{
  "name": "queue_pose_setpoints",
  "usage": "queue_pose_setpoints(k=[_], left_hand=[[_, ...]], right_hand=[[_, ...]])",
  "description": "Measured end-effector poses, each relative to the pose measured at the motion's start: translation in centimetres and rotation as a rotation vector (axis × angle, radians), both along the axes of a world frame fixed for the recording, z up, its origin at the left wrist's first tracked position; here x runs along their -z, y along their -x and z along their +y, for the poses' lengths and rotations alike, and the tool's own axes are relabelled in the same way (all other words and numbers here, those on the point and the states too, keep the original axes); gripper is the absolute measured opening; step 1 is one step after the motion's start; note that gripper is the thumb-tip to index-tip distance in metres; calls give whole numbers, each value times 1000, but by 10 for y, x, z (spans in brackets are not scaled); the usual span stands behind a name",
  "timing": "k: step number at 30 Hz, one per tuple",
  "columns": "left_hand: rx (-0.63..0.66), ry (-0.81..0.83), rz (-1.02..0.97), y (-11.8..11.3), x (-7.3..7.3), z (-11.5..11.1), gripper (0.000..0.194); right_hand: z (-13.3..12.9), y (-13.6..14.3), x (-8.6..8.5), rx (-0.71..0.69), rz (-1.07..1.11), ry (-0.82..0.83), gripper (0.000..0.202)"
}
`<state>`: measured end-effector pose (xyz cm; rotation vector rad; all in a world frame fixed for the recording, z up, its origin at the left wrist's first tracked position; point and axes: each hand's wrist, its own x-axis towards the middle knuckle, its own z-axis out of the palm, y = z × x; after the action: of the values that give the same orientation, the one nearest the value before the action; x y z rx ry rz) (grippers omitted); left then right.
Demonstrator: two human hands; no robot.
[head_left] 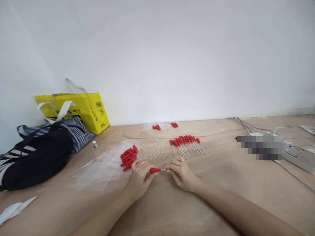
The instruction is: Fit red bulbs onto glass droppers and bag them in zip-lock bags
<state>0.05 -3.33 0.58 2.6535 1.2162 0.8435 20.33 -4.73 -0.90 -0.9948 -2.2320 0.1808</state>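
Note:
Between my two hands lies a red sleeve [155, 170] with a thin white stick [163, 169] in its right end. My left hand [142, 176] pinches the red sleeve, and my right hand [180, 173] pinches the stick. Loose red sleeves [128, 156] are piled on clear plastic bags [108, 164] to the left. Beyond my hands, bare white sticks [154, 150] lie side by side. Right of them is a row of white sticks with red sleeves [186, 141] on their far ends.
Near the wall, more red pieces [156, 127] lie on clear bags. A yellow bag [94, 113], a striped bag [80, 131] and a black bag [52, 152] are at the left. At the right are a power strip [301, 157] and cables. White paper [16, 209] lies near left.

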Motion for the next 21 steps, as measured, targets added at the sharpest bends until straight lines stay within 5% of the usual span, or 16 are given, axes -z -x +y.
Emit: queue_pose_setpoints(k=[14, 16, 21], left_hand=[[26, 77, 95, 2, -8, 1, 15], [-38, 66, 77, 7, -10, 5, 19], [-331, -18, 39, 23, -12, 20, 32]], right_hand=[[0, 0, -1, -61, -53, 50, 19], [6, -2, 0, 37, -69, 32, 19], [37, -11, -1, 644, -12, 24, 22]])
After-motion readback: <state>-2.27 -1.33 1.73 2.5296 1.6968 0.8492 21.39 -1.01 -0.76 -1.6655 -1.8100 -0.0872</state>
